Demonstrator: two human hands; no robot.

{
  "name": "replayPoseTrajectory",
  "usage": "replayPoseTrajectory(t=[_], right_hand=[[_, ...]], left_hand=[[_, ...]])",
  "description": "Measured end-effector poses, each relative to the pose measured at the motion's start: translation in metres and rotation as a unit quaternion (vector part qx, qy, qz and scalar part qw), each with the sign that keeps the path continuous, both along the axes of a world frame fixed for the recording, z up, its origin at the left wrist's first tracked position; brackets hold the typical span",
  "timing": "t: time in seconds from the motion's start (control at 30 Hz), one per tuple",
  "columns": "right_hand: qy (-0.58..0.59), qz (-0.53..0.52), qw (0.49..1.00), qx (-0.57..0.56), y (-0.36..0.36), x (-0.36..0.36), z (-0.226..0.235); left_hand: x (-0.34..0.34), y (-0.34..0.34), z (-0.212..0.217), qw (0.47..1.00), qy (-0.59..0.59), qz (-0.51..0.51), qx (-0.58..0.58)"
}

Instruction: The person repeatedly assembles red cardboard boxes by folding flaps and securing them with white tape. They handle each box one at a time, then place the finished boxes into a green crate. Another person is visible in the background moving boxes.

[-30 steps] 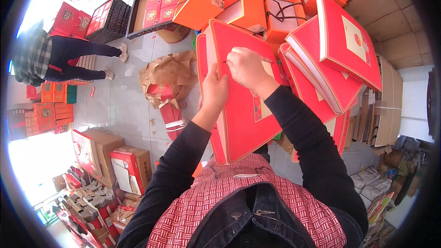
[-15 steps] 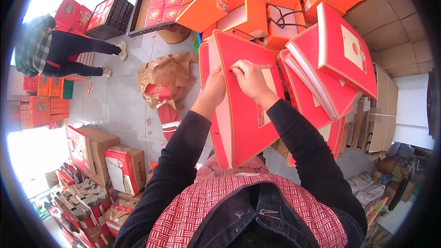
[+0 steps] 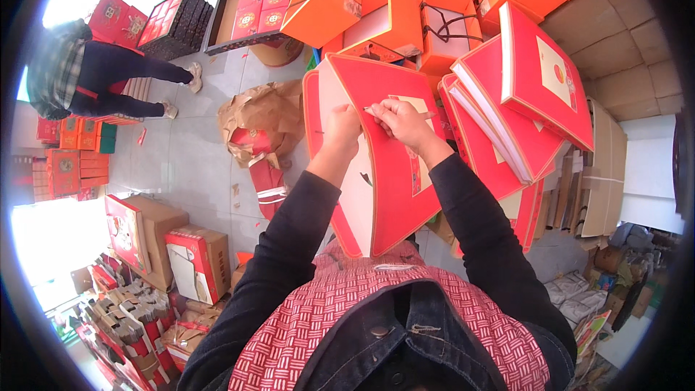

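Note:
A red gift-box case (image 3: 387, 137) with tan edging stands partly open in front of my apron, its pale inner side (image 3: 346, 195) facing left. My left hand (image 3: 342, 130) is closed inside the opening, near the upper edge. On the outer face my right hand (image 3: 402, 123) is pinched close to the panel's edge; what it grips is too small to name. A small dark tip (image 3: 367, 178) pokes out on the pale inner side. The outer face carries a cream printed panel (image 3: 420, 174), partly covered by my right hand.
Similar red cases (image 3: 499, 116) lean in a stack at right. Open orange boxes (image 3: 380, 22) pile up behind. Crumpled brown paper (image 3: 264, 112) lies on the floor at left. Another person (image 3: 94, 76) bends at far left; cartons (image 3: 195, 264) stand at lower left.
My left hand has come out from against the panel's edge and lowered slightly. My right fingers have curled in. The case has opened wider, and the dark tip now shows inside.

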State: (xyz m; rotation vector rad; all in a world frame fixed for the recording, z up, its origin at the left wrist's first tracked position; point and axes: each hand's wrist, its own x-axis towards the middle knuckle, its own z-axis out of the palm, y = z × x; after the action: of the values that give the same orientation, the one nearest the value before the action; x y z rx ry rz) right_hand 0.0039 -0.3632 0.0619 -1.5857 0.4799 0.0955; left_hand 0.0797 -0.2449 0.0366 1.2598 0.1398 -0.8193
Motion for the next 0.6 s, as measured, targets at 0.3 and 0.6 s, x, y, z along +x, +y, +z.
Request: replayPoseTrajectory(t=[0.3, 0.6], right_hand=[[0.000, 0.150, 0.958, -0.244, -0.003, -0.003, 0.039], [0.006, 0.087, 0.996, 0.003, -0.007, -0.007, 0.033]], left_hand=[[0.012, -0.002, 0.006, 0.993, -0.011, -0.121, 0.005], [0.004, 0.007, 0.014, 0.984, 0.008, -0.129, -0.122]])
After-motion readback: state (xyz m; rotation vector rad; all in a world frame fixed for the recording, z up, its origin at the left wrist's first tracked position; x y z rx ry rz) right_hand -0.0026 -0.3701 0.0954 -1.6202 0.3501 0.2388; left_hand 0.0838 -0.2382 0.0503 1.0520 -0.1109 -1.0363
